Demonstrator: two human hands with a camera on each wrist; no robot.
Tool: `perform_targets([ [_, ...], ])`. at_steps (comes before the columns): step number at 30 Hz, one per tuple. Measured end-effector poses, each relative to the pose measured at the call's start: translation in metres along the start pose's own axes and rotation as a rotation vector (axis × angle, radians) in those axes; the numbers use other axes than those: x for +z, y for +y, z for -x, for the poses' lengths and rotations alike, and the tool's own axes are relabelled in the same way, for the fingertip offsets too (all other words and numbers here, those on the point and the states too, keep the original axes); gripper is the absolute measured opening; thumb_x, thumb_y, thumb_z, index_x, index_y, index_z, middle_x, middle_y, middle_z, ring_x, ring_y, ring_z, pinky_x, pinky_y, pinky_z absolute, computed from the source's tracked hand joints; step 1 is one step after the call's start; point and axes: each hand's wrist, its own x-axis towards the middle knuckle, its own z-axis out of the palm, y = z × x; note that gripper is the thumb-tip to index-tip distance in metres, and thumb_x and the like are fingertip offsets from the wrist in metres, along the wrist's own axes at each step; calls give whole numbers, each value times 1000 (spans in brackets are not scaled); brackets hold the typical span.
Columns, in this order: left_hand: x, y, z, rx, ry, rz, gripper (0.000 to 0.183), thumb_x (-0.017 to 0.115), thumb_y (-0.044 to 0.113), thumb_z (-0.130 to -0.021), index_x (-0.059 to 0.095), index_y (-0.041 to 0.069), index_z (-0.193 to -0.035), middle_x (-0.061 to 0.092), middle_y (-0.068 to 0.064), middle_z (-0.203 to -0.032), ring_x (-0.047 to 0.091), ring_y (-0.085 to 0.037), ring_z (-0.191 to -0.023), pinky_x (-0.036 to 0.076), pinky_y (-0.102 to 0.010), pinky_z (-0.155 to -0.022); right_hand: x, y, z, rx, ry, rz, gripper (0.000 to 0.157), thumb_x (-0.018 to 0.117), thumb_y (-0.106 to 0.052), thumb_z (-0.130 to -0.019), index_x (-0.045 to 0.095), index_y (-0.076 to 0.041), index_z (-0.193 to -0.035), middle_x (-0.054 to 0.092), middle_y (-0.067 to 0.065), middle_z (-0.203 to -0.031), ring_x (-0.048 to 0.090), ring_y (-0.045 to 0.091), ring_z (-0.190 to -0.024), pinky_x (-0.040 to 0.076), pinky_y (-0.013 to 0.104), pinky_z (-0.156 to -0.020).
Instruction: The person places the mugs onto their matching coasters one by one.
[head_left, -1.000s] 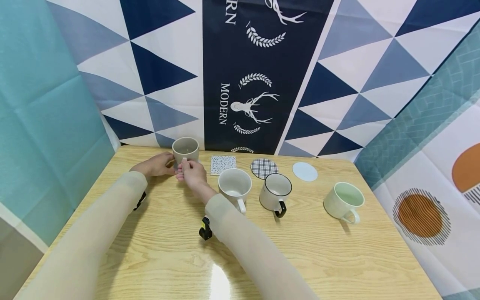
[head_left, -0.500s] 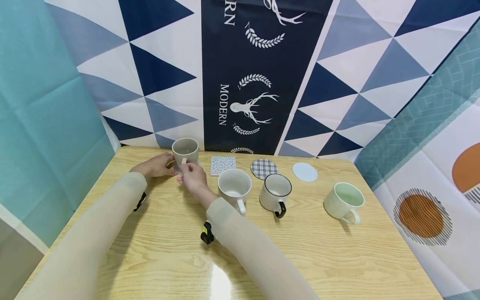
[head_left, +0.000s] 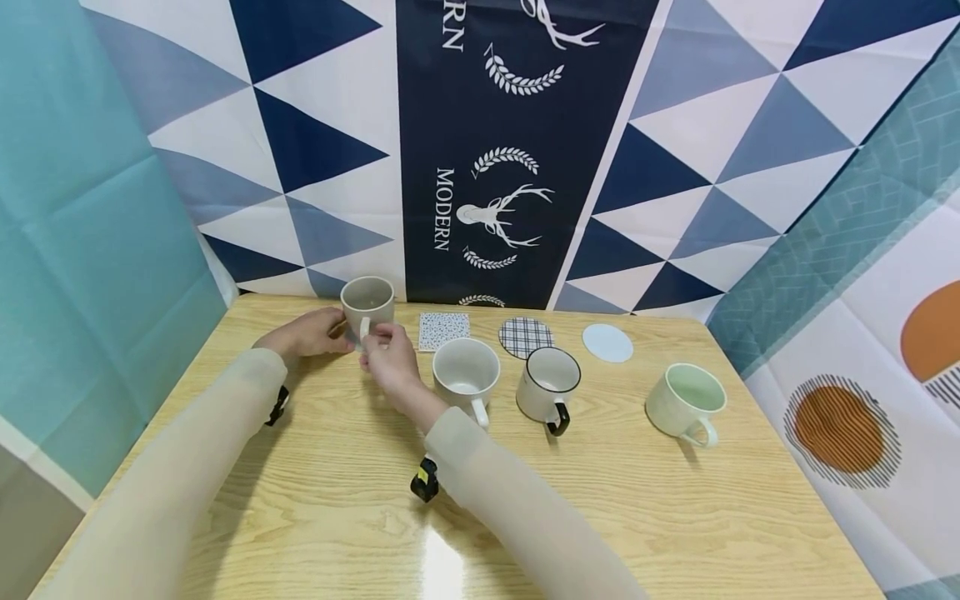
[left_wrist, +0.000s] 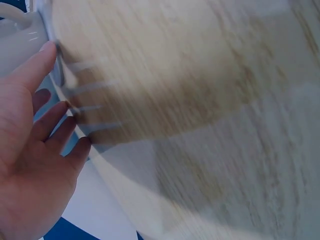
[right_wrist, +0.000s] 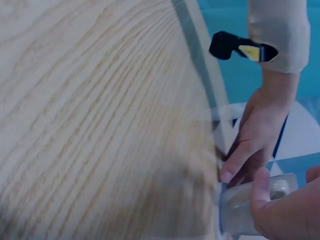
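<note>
A grey-beige mug stands upright at the back left of the table. A thin flat edge, like a coaster, shows under its base in the left wrist view. My left hand lies low beside the mug's left side, fingers relaxed and slightly spread, with the thumb near the base. On the mug's front, my right hand is at the handle. In the right wrist view its thumb is straight and the handle shows between thumb and finger, with a gap; whether it touches is unclear.
Right of the hands stand a white mug, a white mug with a black rim and a pale green mug. Behind them lie a speckled square coaster, a plaid round coaster and a white round coaster. Patterned cloth hangs behind.
The right hand has eased slightly back and to the right, and more of the mug's handle shows above its fingers. The left hand stays beside the mug. The mugs keep their places.
</note>
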Motion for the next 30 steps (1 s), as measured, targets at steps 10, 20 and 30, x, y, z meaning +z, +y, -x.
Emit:
perform_targets([
  [10, -14, 0, 13, -14, 46, 28, 76, 72, 20, -103, 32, -4, -164, 38, -33, -163, 41, -55, -146, 33, -68, -121, -24, -27, 20, -19, -127, -28, 42, 57, -13, -108, 51, 2, -146, 60, 16, -133, 67, 41, -121, 62, 34, -95],
  [20, -33, 10, 33, -83, 81, -10, 77, 62, 35, -109, 25, 3, -168, 28, -32, -168, 29, -56, -152, 26, -75, -121, -64, -58, 36, -73, -190, -67, 41, 55, -16, -111, 50, 0, -149, 57, 21, -138, 69, 38, -122, 61, 32, -97],
  [30, -45, 32, 47, -43, 164, -52, 80, 64, 42, -107, 27, 6, -168, 30, -31, -168, 33, -54, -151, 29, -74, -119, -127, -75, 47, -97, -229, 23, 39, 54, -24, -113, 50, -7, -148, 58, 15, -140, 69, 31, -123, 58, 36, -104],
])
